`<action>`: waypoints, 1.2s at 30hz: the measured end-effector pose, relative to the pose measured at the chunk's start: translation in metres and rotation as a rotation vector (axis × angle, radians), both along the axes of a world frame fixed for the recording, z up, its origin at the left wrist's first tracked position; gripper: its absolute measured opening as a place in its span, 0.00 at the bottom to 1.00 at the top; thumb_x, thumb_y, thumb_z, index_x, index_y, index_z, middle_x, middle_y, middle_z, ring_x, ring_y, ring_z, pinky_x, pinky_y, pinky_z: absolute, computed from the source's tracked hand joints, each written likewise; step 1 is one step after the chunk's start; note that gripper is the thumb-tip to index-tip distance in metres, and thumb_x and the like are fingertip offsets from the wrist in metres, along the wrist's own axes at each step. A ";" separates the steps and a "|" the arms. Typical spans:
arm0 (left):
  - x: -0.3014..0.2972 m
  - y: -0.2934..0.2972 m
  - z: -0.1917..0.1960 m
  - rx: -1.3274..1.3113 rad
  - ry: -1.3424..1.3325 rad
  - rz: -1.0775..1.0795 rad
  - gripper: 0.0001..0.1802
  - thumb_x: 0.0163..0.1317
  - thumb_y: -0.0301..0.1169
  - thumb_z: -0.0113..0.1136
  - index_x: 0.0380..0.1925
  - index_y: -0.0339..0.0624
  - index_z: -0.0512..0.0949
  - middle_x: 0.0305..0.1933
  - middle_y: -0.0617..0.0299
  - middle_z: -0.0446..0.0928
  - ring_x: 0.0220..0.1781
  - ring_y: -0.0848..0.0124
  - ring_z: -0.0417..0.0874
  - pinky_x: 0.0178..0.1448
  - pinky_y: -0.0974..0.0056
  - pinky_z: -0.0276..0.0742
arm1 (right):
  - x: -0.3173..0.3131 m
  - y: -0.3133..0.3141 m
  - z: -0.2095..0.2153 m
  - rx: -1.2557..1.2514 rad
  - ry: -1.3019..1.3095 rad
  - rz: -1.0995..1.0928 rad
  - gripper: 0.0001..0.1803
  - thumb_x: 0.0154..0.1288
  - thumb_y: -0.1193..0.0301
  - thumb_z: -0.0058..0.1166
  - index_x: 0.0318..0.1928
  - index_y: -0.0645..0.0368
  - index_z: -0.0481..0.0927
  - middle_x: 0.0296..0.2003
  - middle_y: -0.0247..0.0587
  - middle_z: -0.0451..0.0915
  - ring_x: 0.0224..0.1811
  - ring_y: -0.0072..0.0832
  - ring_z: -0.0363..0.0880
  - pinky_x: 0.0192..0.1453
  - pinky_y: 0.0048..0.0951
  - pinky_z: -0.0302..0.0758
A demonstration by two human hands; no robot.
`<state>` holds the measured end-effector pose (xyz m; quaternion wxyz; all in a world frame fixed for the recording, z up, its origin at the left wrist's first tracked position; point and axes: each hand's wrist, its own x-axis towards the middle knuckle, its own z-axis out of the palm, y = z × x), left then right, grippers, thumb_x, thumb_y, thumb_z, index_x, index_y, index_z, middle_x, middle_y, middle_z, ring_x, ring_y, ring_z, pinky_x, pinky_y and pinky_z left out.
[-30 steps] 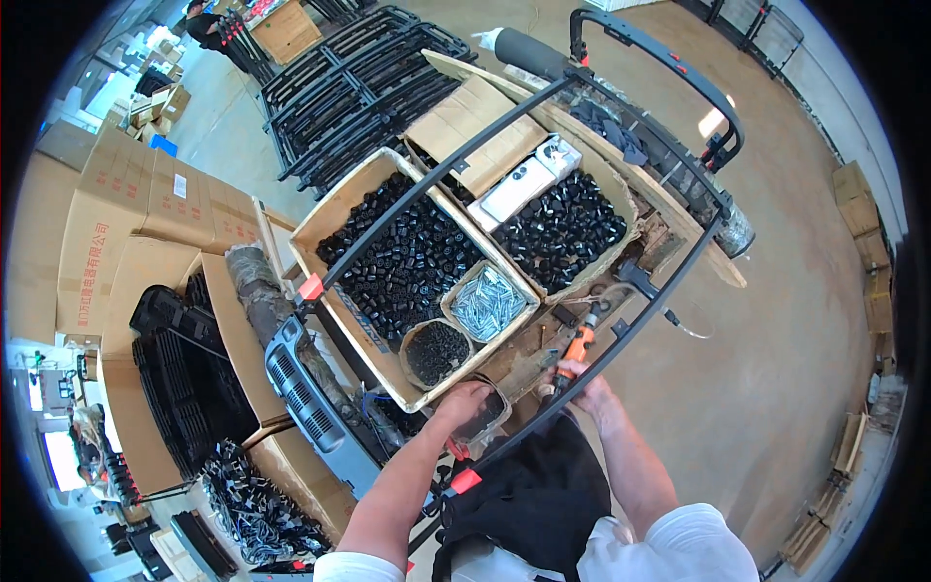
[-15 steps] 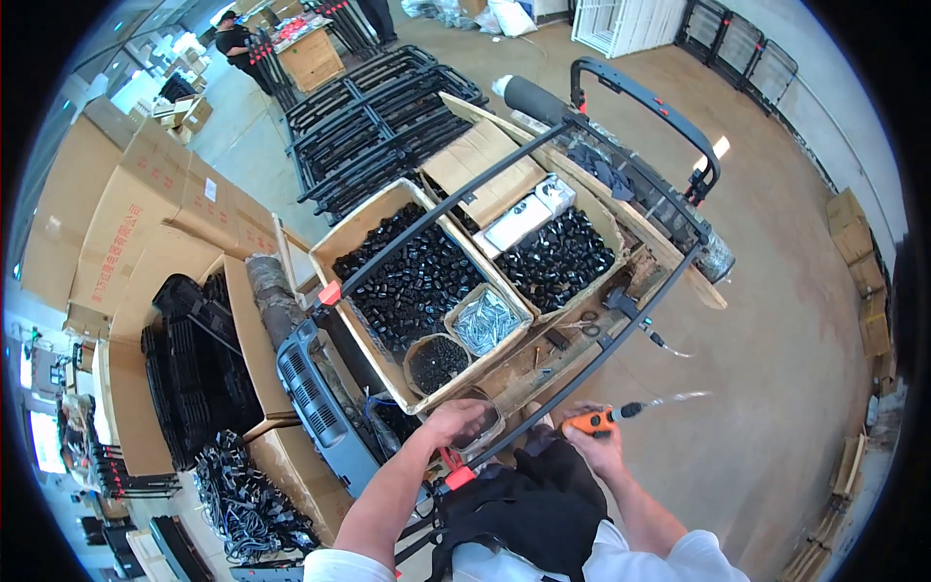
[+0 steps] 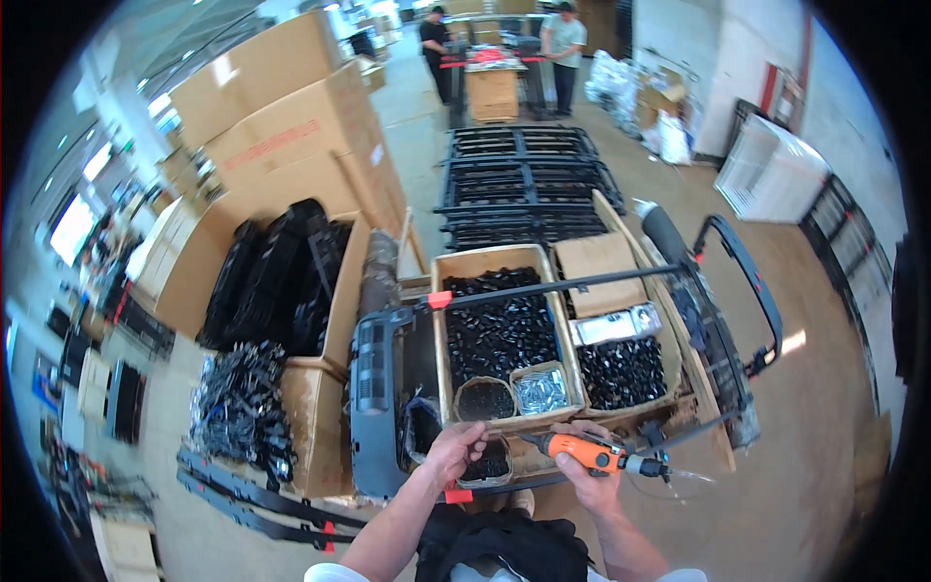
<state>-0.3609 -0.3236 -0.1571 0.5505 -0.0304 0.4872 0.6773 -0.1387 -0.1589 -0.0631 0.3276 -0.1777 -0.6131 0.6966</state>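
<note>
far to your left, big cardboard cartons (image 3: 281, 145) are stacked, and an open carton beside them holds black moulded panels (image 3: 276, 281). nearer you on that side, a bagged bundle of black parts (image 3: 238, 412) lies on the floor. next comes a grey plastic panel (image 3: 373, 388) lying just left of the cardboard tray (image 3: 441, 339). your left hand (image 3: 456, 448) sits at the tray's near edge, fingers curled down over the rim of a small round tub of black bits (image 3: 483, 400); whether it pinches anything you cannot tell. just right of that tub is a little box of shiny screws (image 3: 541, 390), with loose black clips (image 3: 499, 325) filling the tray beyond. a long black bar (image 3: 562, 284) with an orange clamp end crosses over the tray. your right hand (image 3: 587, 475) is wrapped tight around the orange power screwdriver (image 3: 593, 453), which lies level, its tip pointing right, just near of the tray. further right, the black tubular frame (image 3: 747, 291) curves away. far off, two people (image 3: 504, 39) stand at a tabletop.
</note>
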 end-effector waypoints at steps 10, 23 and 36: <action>0.027 -0.048 0.034 0.073 -0.206 0.605 0.14 0.83 0.45 0.55 0.42 0.47 0.76 0.32 0.72 0.71 0.27 0.80 0.67 0.27 0.73 0.62 | -0.090 -0.038 0.009 0.041 0.014 0.447 0.31 0.66 0.79 0.67 0.66 0.61 0.69 0.60 0.57 0.83 0.66 0.41 0.81 0.74 0.47 0.75; -0.033 -0.123 0.026 0.347 -0.475 0.673 0.14 0.85 0.40 0.49 0.52 0.42 0.77 0.35 0.71 0.72 0.32 0.79 0.70 0.33 0.74 0.67 | -0.179 -0.112 0.019 0.112 -0.151 0.562 0.28 0.66 0.79 0.68 0.64 0.59 0.71 0.60 0.54 0.81 0.67 0.40 0.80 0.74 0.47 0.75; -0.099 -0.146 0.008 0.472 -0.553 0.720 0.18 0.86 0.44 0.47 0.51 0.43 0.79 0.36 0.70 0.75 0.34 0.76 0.74 0.38 0.70 0.72 | -0.293 -0.164 0.037 0.184 -0.371 0.472 0.31 0.63 0.76 0.72 0.64 0.62 0.73 0.58 0.55 0.85 0.62 0.37 0.83 0.72 0.43 0.77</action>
